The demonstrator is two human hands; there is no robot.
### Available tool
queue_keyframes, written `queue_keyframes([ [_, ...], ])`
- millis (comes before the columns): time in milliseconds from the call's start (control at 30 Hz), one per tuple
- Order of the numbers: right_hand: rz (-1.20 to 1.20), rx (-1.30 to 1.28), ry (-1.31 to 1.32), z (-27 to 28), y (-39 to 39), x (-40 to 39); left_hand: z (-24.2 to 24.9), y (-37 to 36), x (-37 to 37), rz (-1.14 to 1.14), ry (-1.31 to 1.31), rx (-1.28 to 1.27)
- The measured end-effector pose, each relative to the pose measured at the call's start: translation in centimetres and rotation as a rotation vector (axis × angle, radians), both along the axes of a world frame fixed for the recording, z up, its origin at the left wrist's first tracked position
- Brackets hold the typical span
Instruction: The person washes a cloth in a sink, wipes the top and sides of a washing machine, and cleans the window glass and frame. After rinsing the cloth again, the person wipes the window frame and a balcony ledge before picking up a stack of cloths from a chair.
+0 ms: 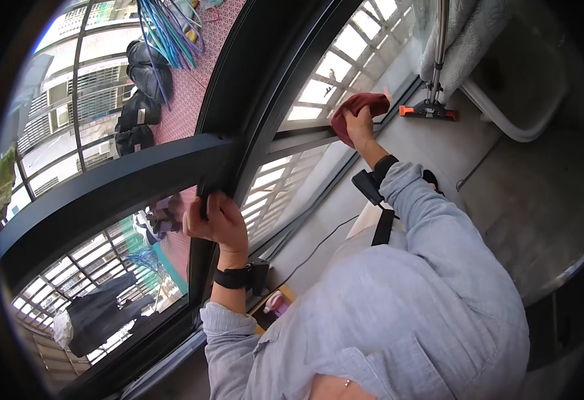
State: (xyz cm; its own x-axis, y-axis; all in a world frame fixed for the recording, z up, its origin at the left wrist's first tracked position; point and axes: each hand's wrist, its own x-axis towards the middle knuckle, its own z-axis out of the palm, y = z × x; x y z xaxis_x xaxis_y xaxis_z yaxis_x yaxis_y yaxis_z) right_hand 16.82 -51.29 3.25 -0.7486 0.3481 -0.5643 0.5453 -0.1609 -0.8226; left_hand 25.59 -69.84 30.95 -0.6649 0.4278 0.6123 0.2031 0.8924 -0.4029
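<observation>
Dark-red cloth [345,133], at one o'clock, is bunched in the fingers of the right hand [360,125], by the glass pane [315,97]. At nine o'clock, the left hand's fingers [216,208] curl around a black handle [203,189] on the dark frame [125,175].

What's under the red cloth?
A grey window bar runs up to the red cloth. What's right underneath can't be seen: the cloth and right hand cover it.
</observation>
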Motion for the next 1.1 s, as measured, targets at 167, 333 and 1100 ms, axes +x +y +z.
queue_keyframes([
  [167, -0.115, -0.083, 0.010, -7.5, 0.3, -2.3, 0.1, -0.1, -0.1, -0.001, 0.003, -0.001],
  [333, -0.098, 0.012, 0.138, -3.0, 0.0, -0.1, 0.6, 0.8, -0.4, -0.010, 0.027, -0.075],
  [1100, 0.353, 0.090, 0.785, 17.0, 2.2, 3.1, 0.1, 0.6, -0.3, 0.053, 0.076, -0.065],
])
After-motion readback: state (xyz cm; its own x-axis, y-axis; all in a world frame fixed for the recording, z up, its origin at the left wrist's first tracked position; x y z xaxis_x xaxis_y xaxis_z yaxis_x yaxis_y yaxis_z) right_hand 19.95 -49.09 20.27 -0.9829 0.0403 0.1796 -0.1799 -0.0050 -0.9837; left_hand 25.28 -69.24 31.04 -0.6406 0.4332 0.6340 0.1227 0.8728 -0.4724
